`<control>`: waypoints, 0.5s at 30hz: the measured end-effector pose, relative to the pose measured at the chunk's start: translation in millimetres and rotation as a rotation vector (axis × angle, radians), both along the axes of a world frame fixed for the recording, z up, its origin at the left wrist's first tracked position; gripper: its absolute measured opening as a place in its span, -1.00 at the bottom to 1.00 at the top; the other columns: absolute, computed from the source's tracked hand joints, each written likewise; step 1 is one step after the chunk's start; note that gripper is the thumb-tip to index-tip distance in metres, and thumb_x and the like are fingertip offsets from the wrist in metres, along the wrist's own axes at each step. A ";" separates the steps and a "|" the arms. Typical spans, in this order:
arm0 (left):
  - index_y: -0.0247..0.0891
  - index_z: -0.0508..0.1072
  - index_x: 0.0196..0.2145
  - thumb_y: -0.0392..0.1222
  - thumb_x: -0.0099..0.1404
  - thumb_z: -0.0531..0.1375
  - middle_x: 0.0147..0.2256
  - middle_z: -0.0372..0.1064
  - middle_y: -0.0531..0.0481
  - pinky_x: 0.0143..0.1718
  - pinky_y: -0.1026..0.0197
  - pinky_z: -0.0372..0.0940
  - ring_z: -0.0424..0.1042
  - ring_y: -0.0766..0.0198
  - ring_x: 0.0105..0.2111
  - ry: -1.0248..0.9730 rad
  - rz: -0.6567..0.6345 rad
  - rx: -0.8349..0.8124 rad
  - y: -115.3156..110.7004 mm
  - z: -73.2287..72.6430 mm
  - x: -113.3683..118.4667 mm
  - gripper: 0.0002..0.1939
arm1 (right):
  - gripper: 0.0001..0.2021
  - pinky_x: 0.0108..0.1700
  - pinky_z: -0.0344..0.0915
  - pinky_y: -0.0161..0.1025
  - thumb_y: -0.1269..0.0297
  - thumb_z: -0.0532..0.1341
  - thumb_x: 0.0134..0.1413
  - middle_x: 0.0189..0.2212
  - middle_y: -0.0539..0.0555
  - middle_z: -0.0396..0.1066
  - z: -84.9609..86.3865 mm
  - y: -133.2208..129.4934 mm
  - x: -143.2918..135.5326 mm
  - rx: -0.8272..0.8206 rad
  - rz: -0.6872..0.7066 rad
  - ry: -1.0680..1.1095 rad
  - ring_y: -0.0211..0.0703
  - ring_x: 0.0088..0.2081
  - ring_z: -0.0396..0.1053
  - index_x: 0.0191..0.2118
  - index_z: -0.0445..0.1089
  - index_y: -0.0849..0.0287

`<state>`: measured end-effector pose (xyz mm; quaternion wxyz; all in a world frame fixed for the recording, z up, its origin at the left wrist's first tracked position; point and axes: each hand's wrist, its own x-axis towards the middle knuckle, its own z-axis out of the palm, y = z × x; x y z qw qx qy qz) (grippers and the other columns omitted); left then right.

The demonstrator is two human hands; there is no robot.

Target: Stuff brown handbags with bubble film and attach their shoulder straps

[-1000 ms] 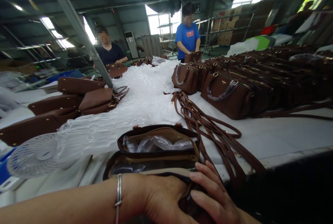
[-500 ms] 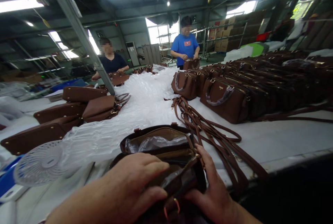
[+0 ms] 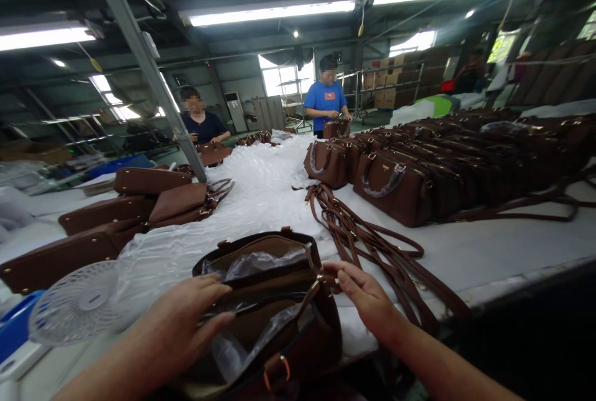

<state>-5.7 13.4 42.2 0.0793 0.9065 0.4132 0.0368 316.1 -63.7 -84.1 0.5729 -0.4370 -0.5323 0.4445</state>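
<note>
A brown handbag [image 3: 321, 326] stands with its top open at the table's near edge, clear plastic wrap [image 3: 228, 351] inside it. My left hand [image 3: 186, 314] lies over the bag's left end, fingers stretched and thumb apart above the opening. At the opposite end, my right hand [image 3: 361, 292] pinches a small brown tab by the zipper's end, thumb against fingers. The gold zipper [image 3: 317, 282] shows just left of those fingertips. A gold ring fitting [image 3: 277, 371] sits on the bag's near side.
Brown straps [image 3: 358, 233] lie in a bundle right of the bag. Beyond are rows of handbags [image 3: 395, 193]; more bags [image 3: 116, 202] lie at left by a white fan [image 3: 81, 301]. White plastic wrap [image 3: 251, 171] covers the middle. Two people [image 3: 326, 100] work across the table.
My left hand has shifted left over the bag's opening. My right hand has drawn back from inside the rim to the tab at the zipper's end. The view has tilted up slightly.
</note>
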 end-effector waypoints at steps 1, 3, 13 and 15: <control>-0.12 0.58 -0.03 0.03 0.40 0.13 -0.05 0.56 -0.13 0.05 -0.04 0.40 0.52 -0.04 -0.02 -0.033 0.002 0.007 0.6 5.2 7.9 -0.66 | -0.60 -0.01 0.46 -0.10 -0.01 0.12 0.37 -0.06 0.20 0.55 4.6 0.7 -1.2 -0.052 -0.043 -0.048 -0.01 -0.05 0.53 0.08 0.45 0.17; -0.16 0.56 -0.04 -0.01 0.42 0.10 -0.10 0.56 -0.11 -0.05 0.07 0.39 0.52 0.06 -0.11 -0.104 -0.027 0.005 -0.4 13.9 27.8 -0.67 | -0.66 -0.15 0.45 -0.17 0.04 0.19 0.30 -0.19 0.14 0.55 15.4 1.8 -5.1 -0.090 -0.090 -0.174 -0.07 -0.18 0.51 -0.02 0.50 0.18; -0.27 0.53 -0.19 0.18 0.23 0.27 -0.21 0.56 -0.20 -0.31 0.05 0.40 0.56 -0.09 -0.25 -0.014 -0.254 -0.019 -36.0 25.7 109.3 -0.56 | -0.66 -0.27 0.31 -0.17 -0.05 0.19 0.24 -0.38 0.07 0.48 53.7 -3.4 -19.1 0.037 -0.175 -0.640 -0.04 -0.31 0.41 -0.32 0.48 0.12; -0.31 0.52 -0.15 0.21 0.21 0.27 -0.20 0.57 -0.25 -0.32 0.02 0.42 0.58 -0.15 -0.23 -0.021 -0.238 -0.044 -34.9 20.9 114.9 -0.50 | -0.59 -0.40 0.27 -0.21 -0.16 0.18 0.22 -0.50 0.03 0.43 53.6 0.3 -19.0 -0.079 -0.127 -0.562 -0.10 -0.46 0.36 -0.30 0.47 0.11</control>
